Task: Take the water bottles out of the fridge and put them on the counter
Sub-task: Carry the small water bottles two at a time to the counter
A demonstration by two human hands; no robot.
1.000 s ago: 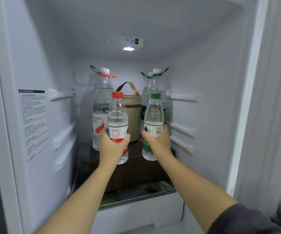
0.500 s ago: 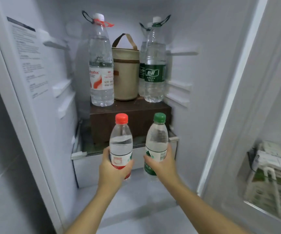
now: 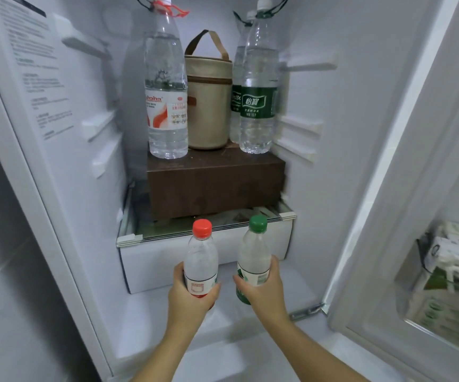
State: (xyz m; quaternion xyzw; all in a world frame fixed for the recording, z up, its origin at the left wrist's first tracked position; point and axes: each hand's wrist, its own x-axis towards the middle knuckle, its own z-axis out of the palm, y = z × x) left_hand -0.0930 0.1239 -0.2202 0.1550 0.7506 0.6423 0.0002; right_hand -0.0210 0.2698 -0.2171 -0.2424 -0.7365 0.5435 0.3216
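My left hand [image 3: 188,299] grips a small red-capped water bottle [image 3: 201,255] around its label. My right hand [image 3: 264,293] grips a small green-capped water bottle [image 3: 253,257] the same way. Both bottles are upright, held in front of the white drawer [image 3: 153,263], below the glass shelf [image 3: 167,230]. Inside the fridge, a large red-labelled bottle [image 3: 166,89] and two large green-labelled bottles [image 3: 257,86] stand on a brown box [image 3: 214,183].
A beige zip bag with a handle [image 3: 209,97] stands between the large bottles. The open fridge door [image 3: 415,188] is at the right, its bin holding cartons [image 3: 454,271]. The fridge's left wall [image 3: 43,106] carries a printed label.
Both hands have pulled the small bottles off the brown box, down and toward me, out past the shelf edge. The view has tilted downward.
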